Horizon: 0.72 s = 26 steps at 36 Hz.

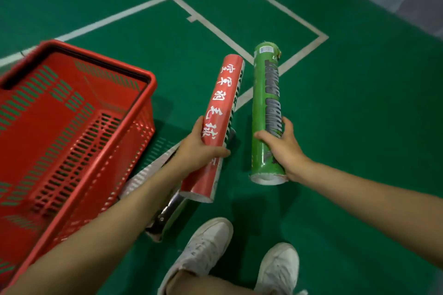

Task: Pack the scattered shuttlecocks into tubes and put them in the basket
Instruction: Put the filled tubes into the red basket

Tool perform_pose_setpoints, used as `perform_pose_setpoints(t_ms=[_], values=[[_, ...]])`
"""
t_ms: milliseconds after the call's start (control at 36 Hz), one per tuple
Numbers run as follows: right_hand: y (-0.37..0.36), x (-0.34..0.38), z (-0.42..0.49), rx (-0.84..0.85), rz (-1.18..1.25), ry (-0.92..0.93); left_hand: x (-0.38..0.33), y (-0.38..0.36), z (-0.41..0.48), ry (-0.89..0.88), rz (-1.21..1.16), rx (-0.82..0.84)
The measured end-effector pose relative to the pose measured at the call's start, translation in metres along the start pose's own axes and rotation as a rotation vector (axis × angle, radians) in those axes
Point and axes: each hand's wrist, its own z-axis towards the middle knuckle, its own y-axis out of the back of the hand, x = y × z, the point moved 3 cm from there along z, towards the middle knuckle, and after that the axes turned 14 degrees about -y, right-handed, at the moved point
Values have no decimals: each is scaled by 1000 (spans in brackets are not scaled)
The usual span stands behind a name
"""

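Note:
My left hand (201,148) grips a red tube (221,108) with white characters around its lower part. My right hand (282,146) grips a green tube (263,93) with grey lettering, held a little to the right of the red one. Both tubes are off the floor and point away from me. A red plastic basket (96,155) stands on the green floor to the left of my left hand, with nothing visible inside it. No loose shuttlecocks are in view.
Another tube, silver and black (165,218), lies on the floor under my left forearm beside the basket. My white shoes (206,246) are at the bottom. White court lines (215,29) cross the green floor ahead; a grey strip borders it at top right.

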Motion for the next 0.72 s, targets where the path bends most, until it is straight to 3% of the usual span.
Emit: perform_pose_setpoints(t_ms=[194,361,722], values=[[-73,52,-40,97,155,40,-21,83,-41,-14,-21,-52],[-143,78,-76,199,111,43,-29,149,-83,11,-38,-150],[-247,93,-124,300,58,41,29,243,-159,128,3,-203]])
